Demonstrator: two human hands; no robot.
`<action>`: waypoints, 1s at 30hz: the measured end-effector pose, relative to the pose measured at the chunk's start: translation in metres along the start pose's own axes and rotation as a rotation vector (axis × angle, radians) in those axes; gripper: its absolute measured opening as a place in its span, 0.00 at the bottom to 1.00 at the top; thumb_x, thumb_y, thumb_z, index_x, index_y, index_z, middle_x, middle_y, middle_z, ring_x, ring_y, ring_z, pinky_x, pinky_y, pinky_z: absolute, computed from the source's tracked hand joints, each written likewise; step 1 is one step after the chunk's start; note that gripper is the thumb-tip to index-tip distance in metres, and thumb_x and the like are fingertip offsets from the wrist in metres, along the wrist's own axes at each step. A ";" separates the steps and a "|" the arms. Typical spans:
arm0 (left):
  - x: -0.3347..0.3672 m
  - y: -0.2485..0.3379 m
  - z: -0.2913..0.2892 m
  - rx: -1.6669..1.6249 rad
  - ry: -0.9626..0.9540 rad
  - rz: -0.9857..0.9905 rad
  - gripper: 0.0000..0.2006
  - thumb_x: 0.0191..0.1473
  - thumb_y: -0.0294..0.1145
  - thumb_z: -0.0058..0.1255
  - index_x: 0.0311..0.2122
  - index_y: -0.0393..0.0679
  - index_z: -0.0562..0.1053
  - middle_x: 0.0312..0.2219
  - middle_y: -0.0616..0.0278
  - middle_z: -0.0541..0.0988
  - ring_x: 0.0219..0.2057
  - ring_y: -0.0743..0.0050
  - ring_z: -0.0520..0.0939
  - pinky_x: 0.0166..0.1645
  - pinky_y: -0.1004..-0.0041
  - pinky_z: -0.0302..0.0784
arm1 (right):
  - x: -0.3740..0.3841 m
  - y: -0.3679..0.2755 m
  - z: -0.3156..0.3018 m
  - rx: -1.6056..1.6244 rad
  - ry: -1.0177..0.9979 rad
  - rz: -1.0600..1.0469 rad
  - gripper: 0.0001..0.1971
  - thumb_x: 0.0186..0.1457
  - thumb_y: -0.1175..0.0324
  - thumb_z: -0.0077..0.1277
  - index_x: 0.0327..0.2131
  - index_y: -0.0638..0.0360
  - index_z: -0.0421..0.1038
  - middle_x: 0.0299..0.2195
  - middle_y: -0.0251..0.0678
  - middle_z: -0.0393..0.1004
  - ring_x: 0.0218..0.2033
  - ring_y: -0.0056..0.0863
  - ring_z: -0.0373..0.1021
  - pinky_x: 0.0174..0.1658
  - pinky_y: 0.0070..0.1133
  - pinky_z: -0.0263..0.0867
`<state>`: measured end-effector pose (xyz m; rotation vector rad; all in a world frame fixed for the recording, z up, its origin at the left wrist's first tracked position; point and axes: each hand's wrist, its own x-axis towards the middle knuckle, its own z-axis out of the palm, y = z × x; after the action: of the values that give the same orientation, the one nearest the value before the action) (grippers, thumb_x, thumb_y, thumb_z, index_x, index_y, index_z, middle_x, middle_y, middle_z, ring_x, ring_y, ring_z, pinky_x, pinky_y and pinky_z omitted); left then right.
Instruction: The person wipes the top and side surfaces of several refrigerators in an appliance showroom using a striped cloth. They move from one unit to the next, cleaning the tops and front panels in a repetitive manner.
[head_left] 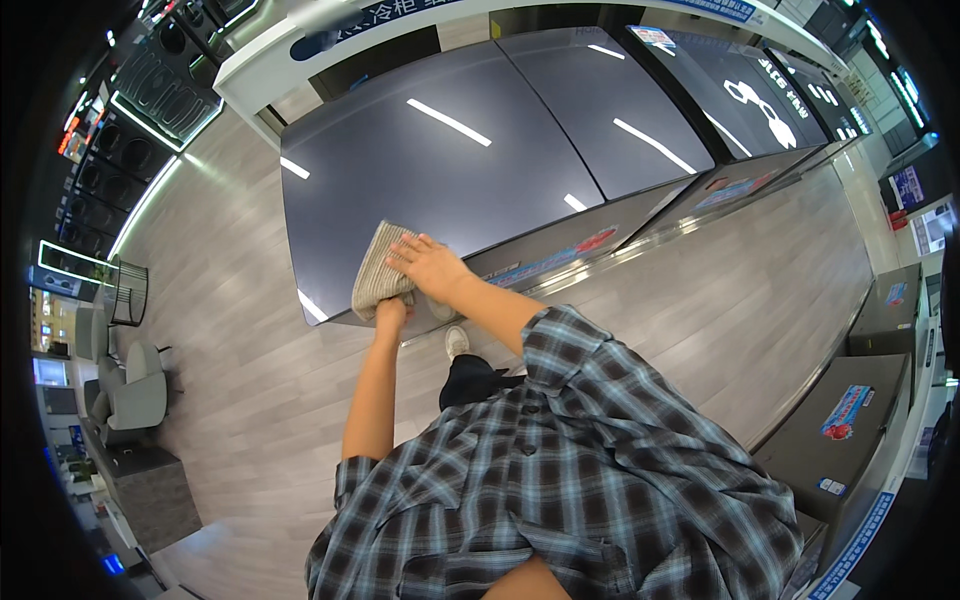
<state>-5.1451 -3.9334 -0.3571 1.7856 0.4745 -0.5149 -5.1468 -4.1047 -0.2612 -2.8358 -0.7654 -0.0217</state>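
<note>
A beige striped cloth lies bunched over the near left corner of a chest freezer's glossy dark grey top. My left hand is closed on the cloth's lower edge, at the freezer's front rim; its fingertips are partly hidden under the fabric. From the right, my right hand rests on the cloth with its fingers stretched out and a little apart. Ceiling lights show as white streaks on the smooth lid, which a thin seam divides in two.
More dark freezers continue the row to the right. Behind stands a white display frame. Grey chairs and a round wire side table are at left. Further freezers line the right. Wood-look floor surrounds me.
</note>
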 end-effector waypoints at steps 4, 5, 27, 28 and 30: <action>0.003 0.002 0.052 0.100 -0.087 0.021 0.22 0.61 0.47 0.34 0.50 0.41 0.70 0.34 0.51 0.81 0.33 0.59 0.82 0.41 0.57 0.72 | -0.036 0.025 -0.009 -0.004 0.091 0.079 0.25 0.60 0.70 0.39 0.61 0.42 0.60 0.65 0.30 0.55 0.68 0.32 0.47 0.68 0.31 0.46; -0.001 0.005 0.069 0.073 -0.086 0.021 0.24 0.62 0.49 0.33 0.51 0.40 0.69 0.35 0.50 0.81 0.34 0.59 0.82 0.42 0.57 0.72 | -0.048 0.033 -0.012 -0.002 0.112 0.102 0.25 0.59 0.71 0.40 0.60 0.42 0.61 0.65 0.30 0.56 0.67 0.32 0.48 0.68 0.30 0.46; -0.012 0.093 0.406 -0.079 -0.500 -0.184 0.21 0.66 0.44 0.30 0.51 0.39 0.67 0.47 0.53 0.76 0.49 0.62 0.76 0.49 0.62 0.75 | -0.222 0.271 -0.082 0.040 0.223 0.278 0.26 0.50 0.76 0.50 0.55 0.51 0.67 0.61 0.30 0.62 0.66 0.28 0.51 0.68 0.26 0.49; -0.016 0.100 0.422 -0.081 -0.502 -0.183 0.21 0.66 0.45 0.30 0.51 0.39 0.67 0.48 0.53 0.76 0.49 0.63 0.75 0.49 0.62 0.74 | -0.229 0.284 -0.087 0.028 0.209 0.265 0.25 0.50 0.76 0.50 0.54 0.51 0.67 0.61 0.29 0.62 0.66 0.28 0.51 0.68 0.26 0.49; -0.018 0.107 0.445 -0.074 -0.528 -0.205 0.20 0.64 0.48 0.36 0.52 0.45 0.67 0.50 0.60 0.74 0.50 0.68 0.74 0.50 0.63 0.73 | -0.237 0.306 -0.086 -0.030 0.279 0.212 0.29 0.42 0.74 0.59 0.52 0.55 0.67 0.59 0.32 0.64 0.66 0.29 0.52 0.67 0.26 0.50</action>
<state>-5.1460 -4.3910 -0.3711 1.4604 0.2994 -1.0622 -5.1962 -4.4982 -0.2521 -2.8395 -0.4075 -0.3901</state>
